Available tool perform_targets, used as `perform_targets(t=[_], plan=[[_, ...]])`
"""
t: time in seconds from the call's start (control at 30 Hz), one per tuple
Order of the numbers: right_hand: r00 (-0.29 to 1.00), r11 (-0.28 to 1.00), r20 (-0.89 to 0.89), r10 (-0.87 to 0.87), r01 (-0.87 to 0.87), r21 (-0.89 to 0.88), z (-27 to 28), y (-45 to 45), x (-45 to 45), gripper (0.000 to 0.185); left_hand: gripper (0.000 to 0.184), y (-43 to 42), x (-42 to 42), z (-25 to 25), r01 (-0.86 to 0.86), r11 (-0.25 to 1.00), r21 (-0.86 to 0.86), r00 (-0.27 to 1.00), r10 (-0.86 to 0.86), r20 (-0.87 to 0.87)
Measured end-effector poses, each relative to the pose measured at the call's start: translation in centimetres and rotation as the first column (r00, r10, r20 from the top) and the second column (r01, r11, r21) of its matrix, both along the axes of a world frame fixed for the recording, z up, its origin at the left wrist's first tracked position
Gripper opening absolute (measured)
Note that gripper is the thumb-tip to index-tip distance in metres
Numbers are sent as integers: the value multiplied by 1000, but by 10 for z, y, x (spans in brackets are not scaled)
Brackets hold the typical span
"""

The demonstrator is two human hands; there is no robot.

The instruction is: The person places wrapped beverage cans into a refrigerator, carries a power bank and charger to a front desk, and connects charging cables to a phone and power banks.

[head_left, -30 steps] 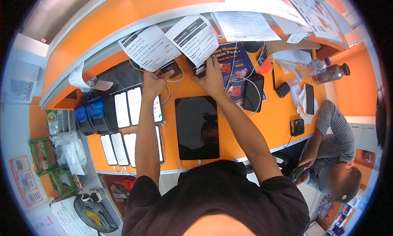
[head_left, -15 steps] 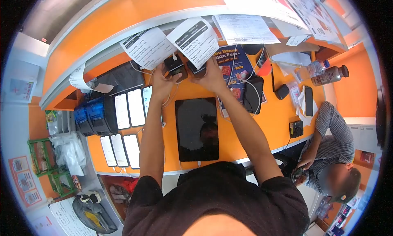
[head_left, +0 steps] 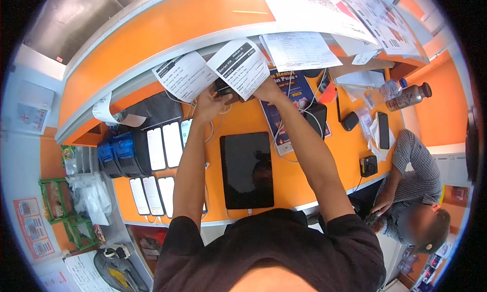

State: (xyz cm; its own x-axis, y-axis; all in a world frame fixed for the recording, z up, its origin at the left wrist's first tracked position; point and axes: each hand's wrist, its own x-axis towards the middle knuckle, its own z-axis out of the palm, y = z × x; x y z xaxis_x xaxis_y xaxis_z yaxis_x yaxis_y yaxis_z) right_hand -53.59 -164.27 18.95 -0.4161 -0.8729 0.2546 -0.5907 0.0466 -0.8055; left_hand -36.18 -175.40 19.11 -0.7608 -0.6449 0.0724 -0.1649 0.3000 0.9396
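Observation:
Both my arms reach to the back of the orange desk, under two printed receipts that hang from the shelf edge. My left hand point(head_left: 210, 104) has its fingers and thumb around a small black block-shaped device point(head_left: 223, 89), mostly covered by the left receipt point(head_left: 183, 76) and the right receipt point(head_left: 238, 66). On the other side, my right hand point(head_left: 268, 91) is at the lower edge of the right receipt, its fingers hidden behind the paper. A black tablet point(head_left: 247, 170) lies flat between my forearms, a white cable at its near edge.
Several lit phones point(head_left: 156, 147) lie at left beside black-and-blue devices point(head_left: 123, 151). A blue leaflet point(head_left: 276, 127), cables and a black device point(head_left: 317, 120) lie at right. Farther right are bottles point(head_left: 408, 97), a phone point(head_left: 383, 131) and a seated person point(head_left: 418, 190).
The view has tilted, so the desk sits lower in the picture. The black device and my right fingers are now more covered by the receipts.

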Motion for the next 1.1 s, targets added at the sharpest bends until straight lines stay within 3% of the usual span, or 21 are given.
perform_targets(t=[0.03, 0.1, 0.17, 0.23, 0.33, 0.5, 0.53, 0.57, 0.63, 0.7, 0.87, 0.93, 1.0, 1.07, 1.1], plan=[[1000, 1000, 5, 12, -12, 21, 8, 1, 0, 46, 54, 3, -2, 11, -24, 1000, 8, 999, 23, 31], [976, 999, 217, 2, -10, 35, 23, 2, 4, 43, 50, 8, -6, 25, -54, 998, 13, 995, 53, 80], [979, 1000, 201, 18, -14, -25, 15, -1, 1, 40, 45, 11, -7, 32, -58, 998, 11, 992, 57, 113], [998, 987, -48, 38, -45, -156, -16, -10, -10, 37, 40, 12, -7, 37, -44, 999, 17, 989, 41, 141], [989, 981, 138, 58, -82, 175, 27, 5, -4, 39, 36, 12, -8, 35, -47, 999, 25, 979, 41, 201], [984, 997, -171, -51, 61, 53, -11, -8, -14, 46, 32, 16, -16, 50, -101, 994, 30, 960, 89, 266], [967, 995, -240, -86, 94, 20, -18, -10, -17, 49, 30, 12, -16, 42, -104, 994, 31, 971, 95, 220], [981, 992, -179, -75, 91, 86, -10, -7, -17, 50, 29, 10, -13, 30, -110, 993, 37, 979, 102, 177], [997, 975, -54, -59, 69, 210, 19, 0, -12, 52, 31, -25, -11, -44, -83, 955, 286, 977, 135, -168], [999, 973, -22, -35, 39, 228, 24, 4, -12, 45, 34, -38, -12, -60, -77, 939, 334, 956, 165, -242], [998, 986, 56, -41, 32, 163, 21, 9, -9, 41, 40, 2, -5, 11, -186, 982, -12, 958, 184, 219], [994, 982, 62, -86, 74, 174, 16, 6, -9, 40, 34, 11, -4, 22, -248, 966, 71, 939, 222, 263], [993, 975, 68, -97, 81, 208, 19, 8, -8, 39, 32, 7, -5, 6, -279, 951, 132, 950, 253, 182], [997, 973, 52, -63, 50, 224, 25, 8, -9, 38, 36, -8, -7, -42, -269, 948, 172, 960, 278, -30], [999, 974, 33, -22, 14, 226, 26, 9, -12, 38, 37, -9, -6, -43, -235, 934, 271, 962, 263, -73]])
